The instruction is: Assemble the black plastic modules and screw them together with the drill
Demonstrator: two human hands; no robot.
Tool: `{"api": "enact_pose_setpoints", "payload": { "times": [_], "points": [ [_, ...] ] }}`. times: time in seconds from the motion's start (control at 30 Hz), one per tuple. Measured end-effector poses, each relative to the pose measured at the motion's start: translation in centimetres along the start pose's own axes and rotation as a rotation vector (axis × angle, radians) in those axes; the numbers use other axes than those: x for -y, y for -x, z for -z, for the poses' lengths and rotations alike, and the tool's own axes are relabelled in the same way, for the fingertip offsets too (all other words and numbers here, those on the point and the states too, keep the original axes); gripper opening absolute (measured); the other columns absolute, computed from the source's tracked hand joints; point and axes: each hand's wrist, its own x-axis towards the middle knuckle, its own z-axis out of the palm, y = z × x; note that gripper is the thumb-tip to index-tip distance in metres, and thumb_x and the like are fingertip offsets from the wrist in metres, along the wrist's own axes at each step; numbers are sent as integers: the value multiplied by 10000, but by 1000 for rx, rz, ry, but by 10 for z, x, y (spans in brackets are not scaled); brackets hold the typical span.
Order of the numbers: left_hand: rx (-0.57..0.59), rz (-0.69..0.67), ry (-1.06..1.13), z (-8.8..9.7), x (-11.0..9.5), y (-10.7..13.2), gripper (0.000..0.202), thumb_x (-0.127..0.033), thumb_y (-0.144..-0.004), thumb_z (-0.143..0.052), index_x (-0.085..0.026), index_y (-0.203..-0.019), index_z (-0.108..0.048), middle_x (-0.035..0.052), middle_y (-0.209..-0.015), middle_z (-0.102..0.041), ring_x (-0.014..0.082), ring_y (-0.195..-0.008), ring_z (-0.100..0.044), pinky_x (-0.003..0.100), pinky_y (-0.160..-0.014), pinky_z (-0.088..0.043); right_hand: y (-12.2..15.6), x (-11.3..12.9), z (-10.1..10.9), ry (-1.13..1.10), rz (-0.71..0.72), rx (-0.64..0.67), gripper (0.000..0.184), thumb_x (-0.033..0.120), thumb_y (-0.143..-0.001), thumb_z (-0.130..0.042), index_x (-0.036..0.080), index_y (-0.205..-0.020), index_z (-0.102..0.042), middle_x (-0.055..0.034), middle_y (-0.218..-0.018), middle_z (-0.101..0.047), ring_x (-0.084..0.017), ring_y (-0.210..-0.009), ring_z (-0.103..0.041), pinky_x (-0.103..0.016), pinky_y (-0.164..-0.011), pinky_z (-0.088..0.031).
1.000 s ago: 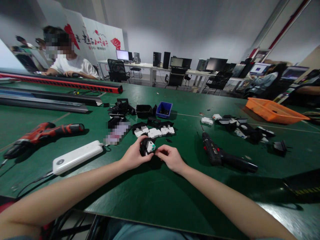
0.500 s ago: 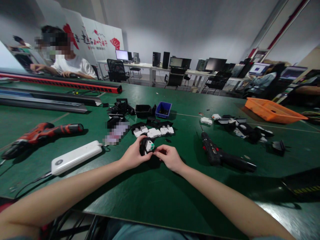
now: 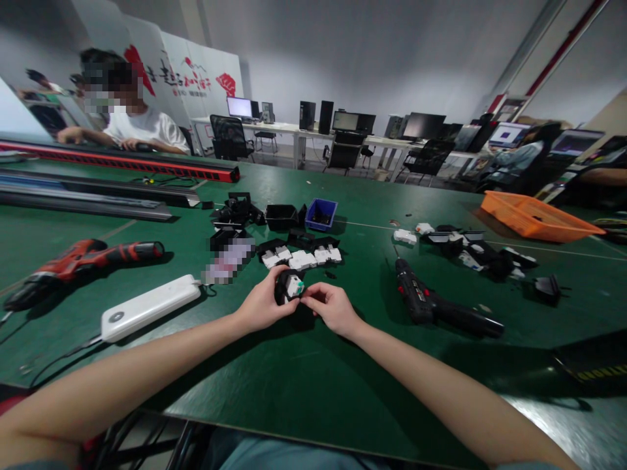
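Observation:
My left hand (image 3: 262, 304) is wrapped round a small black and white part (image 3: 288, 286) with a green spot, held just above the green table (image 3: 304, 385). My right hand (image 3: 332, 308) is curled beside it, with its fingertips pinched against the part's right side. Whether those fingertips hold something small of their own I cannot make out. Just beyond my hands lies a row of similar white and black parts (image 3: 301, 258).
A black power screwdriver (image 3: 443, 308) lies to the right, a red one (image 3: 78, 260) and a white power bank (image 3: 149, 307) to the left. Black and blue bins (image 3: 321, 214) stand behind, more parts (image 3: 482, 256) and an orange tray (image 3: 536, 217) far right. A person sits far left behind long rails (image 3: 122, 166).
My hands and the part have barely shifted. The person at the far left has moved their arms a little.

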Motion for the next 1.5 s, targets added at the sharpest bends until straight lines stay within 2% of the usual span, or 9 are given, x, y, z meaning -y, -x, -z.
{"api": "enact_pose_setpoints", "payload": {
  "times": [0.2,0.67,1.03,1.2,1.3,1.43,1.5],
  "points": [
    [-10,6,12,1,-1,0,633,-360,-751,-669,-203,-1291,-379,68,-1083,-614,229,-949,-626,349,-837,-496,2,3,0,43,12,10,172,316,-809,-687,183,-916,-668,0,-791,-638,-109,-603,-536,-244,-556,-439],
    [6,-7,29,0,2,-1,659,-387,-744,-686,-200,-1295,-377,78,-1088,-609,241,-957,-628,368,-855,-502,3,5,-1,72,24,2,163,324,-821,-671,182,-900,-653,0,-787,-631,-110,-590,-532,-240,-535,-431],
    [68,-24,141,2,3,-2,706,-395,-729,-722,-202,-1301,-356,92,-1124,-605,256,-1030,-616,410,-922,-494,3,8,0,66,12,13,154,312,-808,-676,184,-891,-658,-1,-782,-628,-112,-587,-530,-243,-527,-432],
    [73,-27,187,2,2,-2,701,-361,-718,-729,-205,-1298,-367,77,-1107,-614,244,-1016,-622,386,-907,-502,2,6,3,93,23,39,176,339,-825,-666,186,-911,-666,-2,-776,-633,-113,-579,-533,-247,-530,-434],
    [58,-27,190,4,1,-2,668,-349,-734,-712,-203,-1295,-378,77,-1131,-603,241,-1029,-614,385,-921,-493,2,7,9,218,98,46,163,327,-860,-632,190,-940,-668,-20,-825,-656,-138,-655,-578,-268,-589,-465],
    [38,-24,168,7,1,-1,643,-358,-756,-695,-198,-1298,-389,80,-1145,-594,238,-1024,-609,387,-932,-484,1,8,24,594,284,53,124,247,-894,-590,202,-973,-674,-51,-937,-670,-180,-835,-615,-314,-734,-476],
    [25,-43,156,8,1,-1,642,-347,-757,-693,-194,-1300,-387,86,-1160,-585,243,-1049,-597,391,-949,-476,-1,5,30,732,318,52,133,219,-901,-575,205,-993,-670,-57,-951,-667,-185,-852,-616,-317,-742,-469]
  ]
}}
